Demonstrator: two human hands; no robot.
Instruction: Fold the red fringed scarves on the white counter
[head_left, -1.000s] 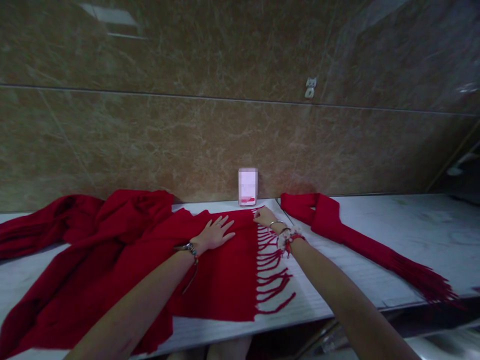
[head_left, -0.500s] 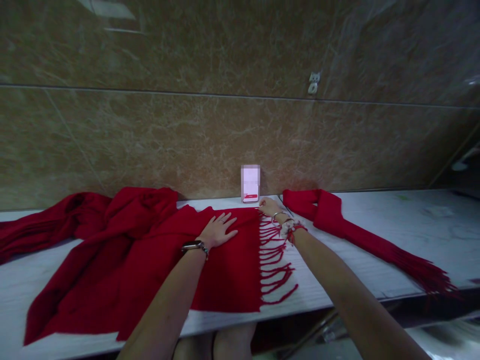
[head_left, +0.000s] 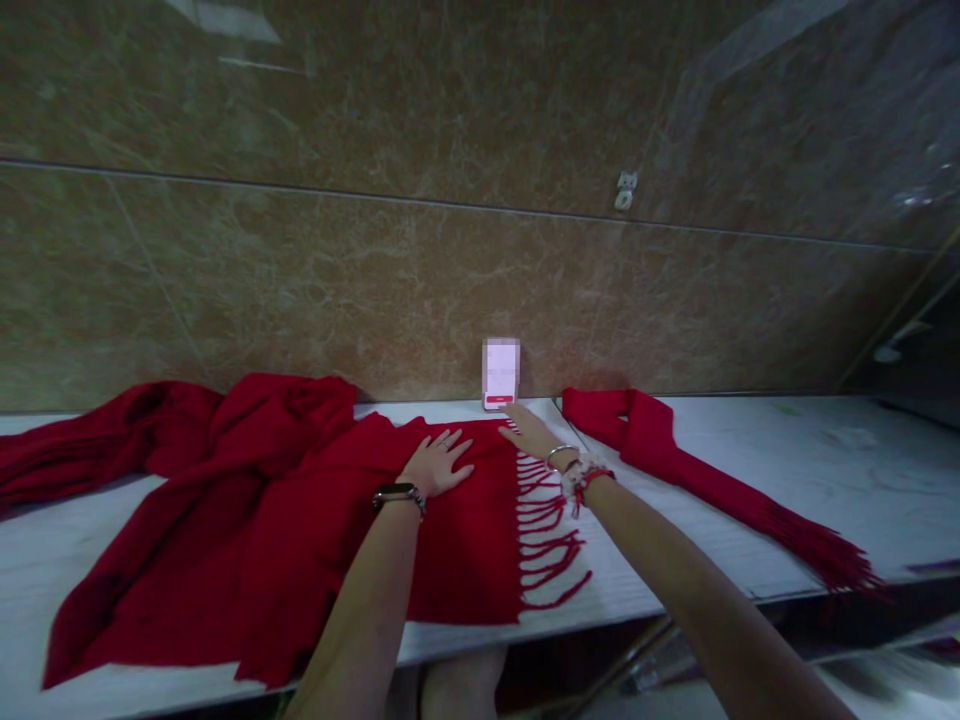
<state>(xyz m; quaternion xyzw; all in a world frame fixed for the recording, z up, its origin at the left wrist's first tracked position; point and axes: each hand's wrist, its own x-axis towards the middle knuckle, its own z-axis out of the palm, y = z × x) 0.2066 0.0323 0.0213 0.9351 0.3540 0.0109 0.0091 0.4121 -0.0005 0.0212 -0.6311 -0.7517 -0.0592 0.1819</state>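
Note:
A red fringed scarf [head_left: 472, 540] lies spread over the white table, its right end flat and its left part in loose folds. My left hand [head_left: 436, 465] rests on it palm down with the fingers spread, a ring on one finger and a dark watch band at the wrist. At the scarf's far right corner, by the top of the fringe [head_left: 536, 515], is my right hand [head_left: 527, 430], its fingers stretched out over the edge. Bracelets circle that wrist. Nothing shows in either hand.
A phone [head_left: 501, 375] with a lit screen leans on the brown marble wall [head_left: 300, 280] just beyond my right hand. Another red scarf [head_left: 652, 430], folded narrow, lies to the right on the white table [head_left: 750, 440]. Bunched red cloth [head_left: 172, 425] lies at the left.
My right hand has gone from pinching at the scarf's far corner to fingers stretched out, and has moved slightly left. My left hand stays on the cloth. The view has tilted a little.

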